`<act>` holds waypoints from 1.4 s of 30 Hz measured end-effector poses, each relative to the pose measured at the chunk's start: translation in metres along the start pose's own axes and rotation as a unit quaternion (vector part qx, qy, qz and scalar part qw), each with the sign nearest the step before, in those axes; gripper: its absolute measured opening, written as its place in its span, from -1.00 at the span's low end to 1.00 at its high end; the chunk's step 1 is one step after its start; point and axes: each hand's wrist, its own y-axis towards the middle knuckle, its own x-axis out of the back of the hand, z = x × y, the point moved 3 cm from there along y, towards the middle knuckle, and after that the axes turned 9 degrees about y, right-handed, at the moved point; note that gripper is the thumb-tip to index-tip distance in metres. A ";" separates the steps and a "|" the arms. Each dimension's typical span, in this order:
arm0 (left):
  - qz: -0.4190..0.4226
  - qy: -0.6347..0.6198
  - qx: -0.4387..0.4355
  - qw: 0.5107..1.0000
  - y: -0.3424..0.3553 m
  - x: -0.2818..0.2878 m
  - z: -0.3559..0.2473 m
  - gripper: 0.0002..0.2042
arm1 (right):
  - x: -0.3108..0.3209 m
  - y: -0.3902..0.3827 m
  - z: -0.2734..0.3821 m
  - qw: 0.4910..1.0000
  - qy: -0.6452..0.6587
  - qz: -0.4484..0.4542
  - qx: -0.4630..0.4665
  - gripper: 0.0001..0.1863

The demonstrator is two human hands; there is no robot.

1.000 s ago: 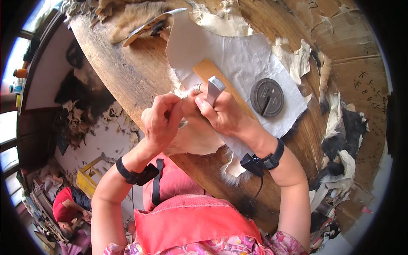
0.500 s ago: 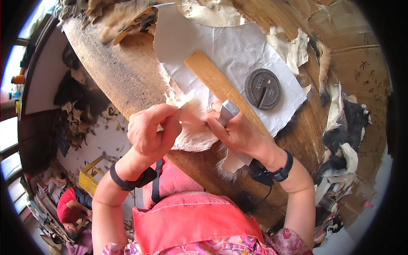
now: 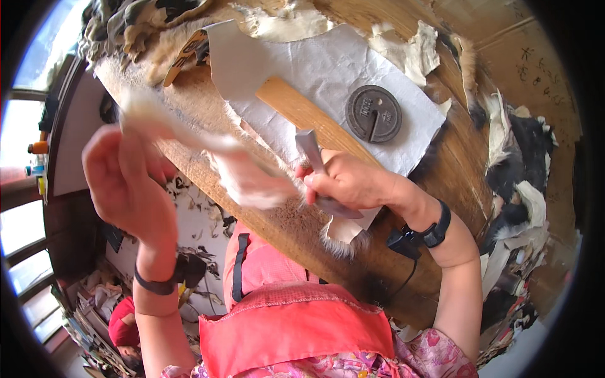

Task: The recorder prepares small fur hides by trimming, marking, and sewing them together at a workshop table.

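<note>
Down the left edge of the frame ran bright windows (image 3: 22,217), and at lower left, partly cut off by my forearm, a person (image 3: 121,324) in red was bent over. My left hand (image 3: 129,179), blurred, was up at the left of the frame above the edge of the counter (image 3: 200,104), its grip narrow, pinched on one end of the fur (image 3: 242,179). That pale, blurred piece slanted from my left fingertips down to the middle of the frame; its lower end came close to my right fingers, though I could not tell whether they touched it. At upper left lay heaped brown and grey pelts (image 3: 142,31).

In the middle, a white sheet (image 3: 252,63) was spread on the counter, with a wood strip (image 3: 302,110) lying aslant on it. At bottom centre I wore a red apron (image 3: 296,331). My right hand (image 3: 356,179) stood just right of centre, its grip closed around a grey tool (image 3: 307,145), one end poking up above my fist and a flat part showing below. Under that lay a small furry scrap (image 3: 343,232). A round, slotted dark weight (image 3: 374,113) sat on the sheet beside the strip. Farther right, black and white offcuts (image 3: 520,157) lay against cardboard (image 3: 545,94).
</note>
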 end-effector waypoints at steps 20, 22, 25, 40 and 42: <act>0.522 0.116 0.195 0.822 -0.176 -0.088 0.031 -0.87 | -0.003 -0.060 -0.073 0.896 -0.282 -0.112 0.325 -0.84; 0.490 0.123 0.138 0.852 -0.184 -0.088 0.035 -0.90 | -0.004 -0.059 -0.075 0.836 -0.368 -0.117 0.390 -0.78; 0.450 0.100 0.080 0.884 -0.190 -0.089 0.036 -0.94 | -0.008 -0.050 -0.079 0.836 -0.362 -0.144 0.387 -0.80; 0.703 -0.178 -0.152 0.671 -0.131 -0.078 -0.006 -0.81 | 0.005 -0.089 -0.034 0.999 -0.037 -0.018 0.036 -0.62; 0.562 0.093 -0.187 0.800 -0.107 -0.079 0.005 -0.81 | 0.008 -0.099 -0.018 0.975 -0.070 -0.201 0.060 -0.68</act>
